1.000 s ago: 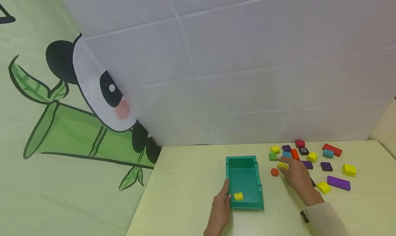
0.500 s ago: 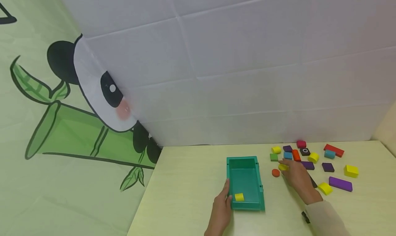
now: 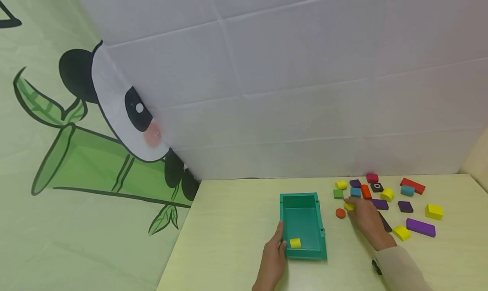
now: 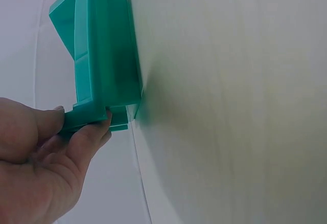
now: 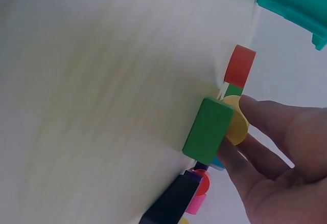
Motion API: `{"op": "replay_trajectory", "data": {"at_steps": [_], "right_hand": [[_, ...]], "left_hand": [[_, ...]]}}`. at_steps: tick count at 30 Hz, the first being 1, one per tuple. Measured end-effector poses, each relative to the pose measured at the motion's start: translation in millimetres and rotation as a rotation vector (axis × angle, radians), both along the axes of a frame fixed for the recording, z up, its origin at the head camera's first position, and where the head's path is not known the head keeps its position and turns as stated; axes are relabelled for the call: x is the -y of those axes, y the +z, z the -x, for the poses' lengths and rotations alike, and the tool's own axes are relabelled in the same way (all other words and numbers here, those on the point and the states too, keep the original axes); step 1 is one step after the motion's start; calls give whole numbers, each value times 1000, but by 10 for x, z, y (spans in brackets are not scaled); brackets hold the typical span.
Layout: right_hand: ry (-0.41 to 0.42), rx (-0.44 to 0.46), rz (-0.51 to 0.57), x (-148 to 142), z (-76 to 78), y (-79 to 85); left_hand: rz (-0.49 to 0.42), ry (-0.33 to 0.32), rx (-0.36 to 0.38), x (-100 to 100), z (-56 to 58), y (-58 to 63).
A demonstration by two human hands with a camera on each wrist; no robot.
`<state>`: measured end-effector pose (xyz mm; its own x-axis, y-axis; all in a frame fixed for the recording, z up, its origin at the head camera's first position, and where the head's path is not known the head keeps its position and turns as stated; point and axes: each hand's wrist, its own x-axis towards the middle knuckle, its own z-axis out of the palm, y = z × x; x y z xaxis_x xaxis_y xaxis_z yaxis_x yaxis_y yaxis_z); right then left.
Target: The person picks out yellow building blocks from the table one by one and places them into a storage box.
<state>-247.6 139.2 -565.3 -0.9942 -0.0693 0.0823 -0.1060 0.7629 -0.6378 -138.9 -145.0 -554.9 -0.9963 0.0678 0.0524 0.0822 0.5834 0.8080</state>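
Pinching a yellow cylinder (image 5: 237,128) with the fingers of the right hand (image 3: 368,221), right of the teal tray (image 3: 306,254), near an orange disc (image 3: 340,213); gripping the tray's left side with the left hand (image 3: 273,258).

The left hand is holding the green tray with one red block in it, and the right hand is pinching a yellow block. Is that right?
Not quite: the block in the green tray is yellow, not red, as the head view shows. The left hand does hold the tray, and the right hand pinches a yellow block.
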Motion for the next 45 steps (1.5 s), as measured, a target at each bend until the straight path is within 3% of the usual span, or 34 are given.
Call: {"op": "replay_trajectory", "data": {"at_steps": [11,24,45], "right_hand": [[-8,-35,21,-5,-3,-7],[-31,12,43,-48,-15,8],[-16,-122,59,45,-58,221]], "left_hand": [[1,10,18,-14,12,-1],[0,16,30,-36,10,-1],[3,11,11,-32,12,-12]]}}
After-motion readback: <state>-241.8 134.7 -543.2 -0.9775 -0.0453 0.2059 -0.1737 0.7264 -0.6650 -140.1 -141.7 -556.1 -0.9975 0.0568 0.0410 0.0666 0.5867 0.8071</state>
